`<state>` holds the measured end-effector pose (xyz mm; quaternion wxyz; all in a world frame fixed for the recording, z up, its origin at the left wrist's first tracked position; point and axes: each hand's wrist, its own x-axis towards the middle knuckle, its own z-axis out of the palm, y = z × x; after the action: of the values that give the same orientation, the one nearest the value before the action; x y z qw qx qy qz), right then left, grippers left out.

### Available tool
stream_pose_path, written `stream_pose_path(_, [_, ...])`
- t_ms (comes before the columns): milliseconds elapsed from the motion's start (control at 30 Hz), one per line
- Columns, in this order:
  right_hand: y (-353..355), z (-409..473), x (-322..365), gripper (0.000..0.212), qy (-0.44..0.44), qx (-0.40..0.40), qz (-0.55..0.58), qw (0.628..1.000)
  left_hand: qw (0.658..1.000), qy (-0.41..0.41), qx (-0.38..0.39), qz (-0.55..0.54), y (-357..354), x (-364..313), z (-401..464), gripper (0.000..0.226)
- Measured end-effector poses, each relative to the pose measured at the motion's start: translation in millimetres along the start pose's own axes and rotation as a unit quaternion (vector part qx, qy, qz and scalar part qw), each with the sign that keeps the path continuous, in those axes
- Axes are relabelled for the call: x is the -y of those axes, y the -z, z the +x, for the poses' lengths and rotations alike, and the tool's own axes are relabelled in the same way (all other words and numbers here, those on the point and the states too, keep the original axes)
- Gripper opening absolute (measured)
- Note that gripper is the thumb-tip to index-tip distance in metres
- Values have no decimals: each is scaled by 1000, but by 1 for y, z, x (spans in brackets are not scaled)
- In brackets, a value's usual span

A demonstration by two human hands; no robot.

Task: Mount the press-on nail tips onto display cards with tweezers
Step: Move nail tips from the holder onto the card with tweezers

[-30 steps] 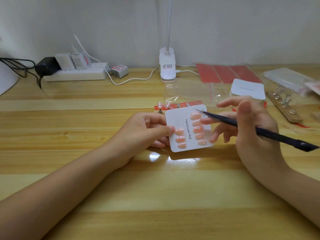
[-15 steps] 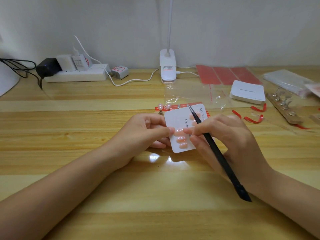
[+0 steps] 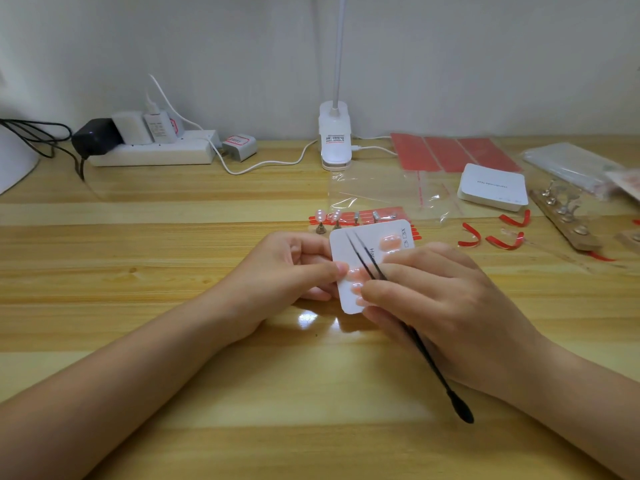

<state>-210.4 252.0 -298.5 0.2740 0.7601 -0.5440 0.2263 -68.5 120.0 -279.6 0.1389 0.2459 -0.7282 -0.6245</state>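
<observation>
Head view: card (image 3: pixel 349 247) between both hands' grip

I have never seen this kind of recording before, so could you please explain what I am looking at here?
No machine here: a person wears a camera on the head, looking down at both hands over a wooden table. The left hand pinches a white display card with pink nail tips stuck on it. The right hand grips black tweezers and its fingers rest on the card. Behind lie a stack of blank cards, red adhesive strips, a clip lamp and a power strip.
</observation>
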Motion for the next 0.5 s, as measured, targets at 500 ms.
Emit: stream_pose_path(500, [3,2,-12,23,-397,-114,324,851,996,0,-37,-84,-1,-3,-3,12])
